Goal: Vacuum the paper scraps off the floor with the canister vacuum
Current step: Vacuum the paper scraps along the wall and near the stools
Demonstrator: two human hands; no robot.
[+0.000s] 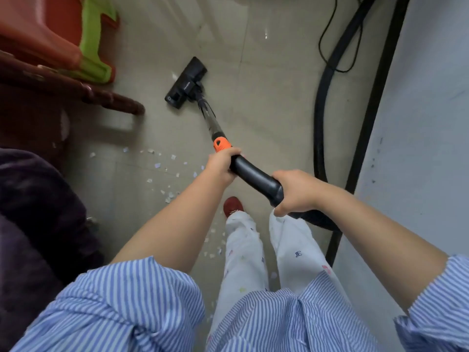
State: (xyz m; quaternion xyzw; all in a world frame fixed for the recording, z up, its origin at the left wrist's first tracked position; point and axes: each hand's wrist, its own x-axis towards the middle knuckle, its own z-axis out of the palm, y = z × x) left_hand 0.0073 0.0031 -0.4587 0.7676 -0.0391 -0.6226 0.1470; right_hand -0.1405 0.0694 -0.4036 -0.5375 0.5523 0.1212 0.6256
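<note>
Head view, the only one. You stand over a tiled floor (253,59), both hands on the vacuum's handle (256,177). Your left hand (222,162) is wrapped round the forward end of the black grip, just behind the orange collar (220,144). Your right hand (295,191) is clamped on the rear end, where the hose (321,128) leaves it. The hands sit apart along the grip, bare black handle showing between them.

The wand (212,120) runs forward and left from the collar to the floor head (186,83), which sits flat on the tiles out toward the far side of the floor, near the red and green plastic stools (76,41) and the dark wooden furniture leg (111,100). The tiles around the head look bare, though one pale fleck may lie at its far edge; too small to be sure.

Paper scraps (162,168): a scatter lies on the near stretch of floor, left of the wand and well behind the head, trailing down past your red shoe (232,205) and along your left trouser leg. None are under the head.

Canister itself is out of sight; only the hose shows, looping along the wall edge on the right beside a thin black cord (327,29).

Judgement: most of the pickup is still left. The head needs drawing back toward your feet and left, across the scatter.
</note>
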